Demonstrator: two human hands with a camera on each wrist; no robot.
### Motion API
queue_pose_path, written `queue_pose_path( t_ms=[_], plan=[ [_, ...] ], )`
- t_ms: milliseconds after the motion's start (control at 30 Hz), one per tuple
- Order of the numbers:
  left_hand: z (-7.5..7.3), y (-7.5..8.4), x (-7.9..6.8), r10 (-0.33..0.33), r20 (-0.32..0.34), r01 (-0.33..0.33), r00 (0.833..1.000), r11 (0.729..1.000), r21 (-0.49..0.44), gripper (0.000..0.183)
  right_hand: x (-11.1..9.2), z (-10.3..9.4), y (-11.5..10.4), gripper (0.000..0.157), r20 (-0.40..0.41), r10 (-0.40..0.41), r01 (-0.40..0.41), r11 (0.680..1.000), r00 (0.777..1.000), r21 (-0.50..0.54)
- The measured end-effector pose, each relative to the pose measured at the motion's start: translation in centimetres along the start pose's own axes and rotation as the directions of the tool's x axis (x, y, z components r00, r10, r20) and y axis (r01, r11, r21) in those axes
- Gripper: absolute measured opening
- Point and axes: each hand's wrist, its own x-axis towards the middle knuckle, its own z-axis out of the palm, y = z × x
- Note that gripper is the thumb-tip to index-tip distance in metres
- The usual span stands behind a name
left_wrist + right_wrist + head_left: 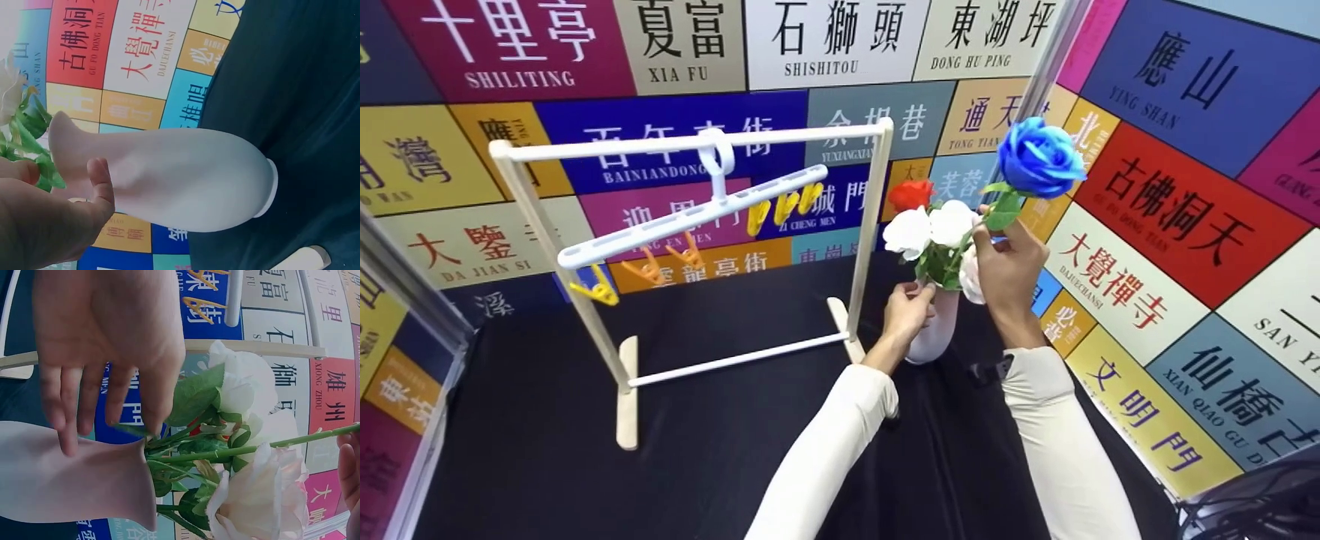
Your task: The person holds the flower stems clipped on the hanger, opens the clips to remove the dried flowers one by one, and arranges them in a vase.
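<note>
My right hand holds up a blue rose, pinching its stem just under the bloom. In the right wrist view, the green stem runs down among the other stems at the mouth of a pale vase. White roses, a red rose and a pale pink rose stand in that vase. My left hand is at the vase's rim, its fingers mostly straight, with the fingertips by a green leaf.
Left of the vase stands a wooden rack with a white top bar. A white hanger hangs tilted from it, with yellow clips and orange clips. Black cloth covers the table. Printed panels enclose the back and sides.
</note>
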Motion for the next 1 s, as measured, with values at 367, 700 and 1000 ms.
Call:
queue_pose_path(
  t_ms=[367, 700, 1000],
  plan=[
    [1.2, 0.2, 0.4, 0.000, -0.039, 0.001, 0.999, 0.999, 0.041, 0.040, -0.1, -0.2, -2.4, 0.019, 0.000, -0.020, 0.020, 0.999, 1.000, -0.029],
    [1.4, -0.2, 0.9, 0.066, -0.112, -0.036, 0.991, 0.966, 0.254, 0.040, -0.6, 0.2, 1.2, 0.026, 0.031, -0.010, 0.011, 0.999, 0.999, -0.032],
    [1.8, 0.1, 1.5, 0.115, -0.112, -0.069, 0.987, 0.935, 0.349, 0.043, -0.4, 0.2, 1.8, 0.024, 0.027, -0.011, 0.013, 0.999, 1.000, -0.046]
  ],
)
